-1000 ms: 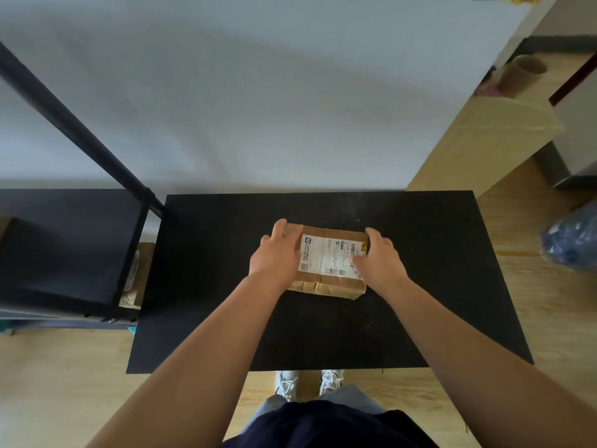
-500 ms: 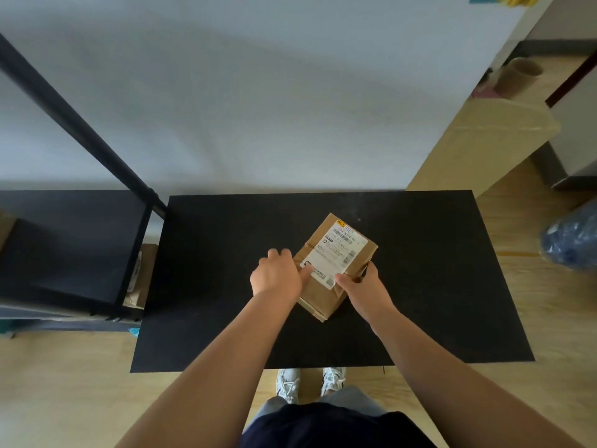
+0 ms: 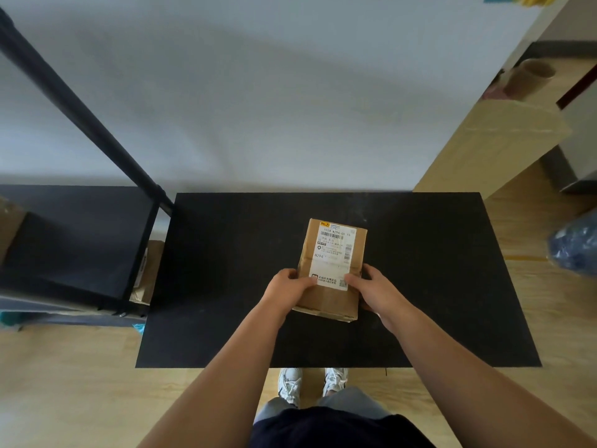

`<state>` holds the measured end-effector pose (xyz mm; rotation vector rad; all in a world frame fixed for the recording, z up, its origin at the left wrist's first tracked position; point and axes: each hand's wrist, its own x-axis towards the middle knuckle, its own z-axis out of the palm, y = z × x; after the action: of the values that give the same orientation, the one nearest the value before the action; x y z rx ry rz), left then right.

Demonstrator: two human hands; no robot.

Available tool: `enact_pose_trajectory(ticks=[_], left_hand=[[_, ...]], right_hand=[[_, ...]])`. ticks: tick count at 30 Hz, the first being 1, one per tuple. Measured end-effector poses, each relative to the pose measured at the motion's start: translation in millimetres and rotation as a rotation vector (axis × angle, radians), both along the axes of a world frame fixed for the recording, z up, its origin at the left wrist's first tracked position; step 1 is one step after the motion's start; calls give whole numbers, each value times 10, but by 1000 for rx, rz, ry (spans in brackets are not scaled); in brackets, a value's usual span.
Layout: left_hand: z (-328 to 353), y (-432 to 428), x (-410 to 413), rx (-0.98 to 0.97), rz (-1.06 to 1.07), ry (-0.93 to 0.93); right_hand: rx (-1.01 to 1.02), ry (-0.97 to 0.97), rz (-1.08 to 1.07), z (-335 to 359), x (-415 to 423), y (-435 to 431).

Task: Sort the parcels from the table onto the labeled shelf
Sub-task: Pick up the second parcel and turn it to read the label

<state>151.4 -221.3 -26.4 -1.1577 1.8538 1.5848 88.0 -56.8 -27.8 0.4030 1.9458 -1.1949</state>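
Observation:
A brown cardboard parcel point(image 3: 332, 250) with a white shipping label lies lengthwise near the middle of the black table point(image 3: 436, 286), its label facing up and readable from my side. My left hand point(image 3: 287, 287) grips the parcel's near left edge, thumb on top. On the near right edge my right hand point(image 3: 374, 286) holds it the same way. The black shelf point(image 3: 74, 240) stands to the left of the table, its black post slanting up to the far left.
Another brown parcel point(image 3: 148, 273) sits on a lower level of the shelf, beside the table's left edge. A tall cardboard box point(image 3: 494, 147) leans at the back right with a cardboard tube point(image 3: 529, 76) behind it. A blue plastic bag point(image 3: 575, 247) lies on the floor at right.
Both hands have turned the parcel about a quarter turn, from lying crosswise to lying lengthwise with the label upright toward me. My hands shifted from its side ends to its near corners.

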Motion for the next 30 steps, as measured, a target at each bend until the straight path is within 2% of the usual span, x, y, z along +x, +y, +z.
enact_pose_trajectory(ticks=[6, 12, 20, 30], left_hand=[[130, -57, -12, 114, 198, 90], [535, -170, -59, 242, 324, 304], [1337, -333, -97, 150, 273, 566], [1846, -417, 9, 150, 212, 710]], right_hand=[[-92, 104, 31, 254, -123, -5], [-297, 235, 50, 834, -255, -39], [-469, 421, 65, 1506, -241, -57], [-672, 511, 62, 1868, -91, 29]])
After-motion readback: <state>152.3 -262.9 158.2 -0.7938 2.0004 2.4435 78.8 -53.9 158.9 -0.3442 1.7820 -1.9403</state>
